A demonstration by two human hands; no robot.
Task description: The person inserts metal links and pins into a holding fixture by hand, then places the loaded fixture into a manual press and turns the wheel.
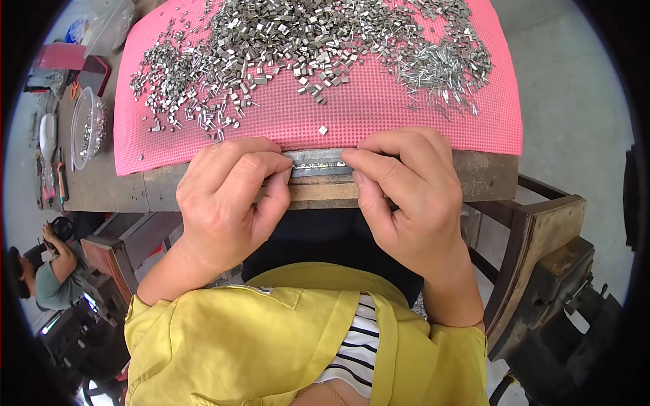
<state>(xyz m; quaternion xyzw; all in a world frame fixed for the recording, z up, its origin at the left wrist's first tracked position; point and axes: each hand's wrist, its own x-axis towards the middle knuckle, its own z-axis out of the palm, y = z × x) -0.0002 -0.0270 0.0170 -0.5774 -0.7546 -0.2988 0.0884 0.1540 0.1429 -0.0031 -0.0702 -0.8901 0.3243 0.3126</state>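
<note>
Both hands [318, 196] pinch the metal strip [318, 162] between them.

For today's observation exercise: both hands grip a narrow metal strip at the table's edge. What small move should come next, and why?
Probably the right hand should reach to the lone small metal piece on the pink mat. The metal strip, pinched between both hands with the left hand steadying it, seems to hold a row of small pieces, and that one lies nearest.

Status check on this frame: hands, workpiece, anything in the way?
Left hand and right hand pinch ends of narrow metal strip. Strip at pink mat edge. Nothing obstructing.
</note>
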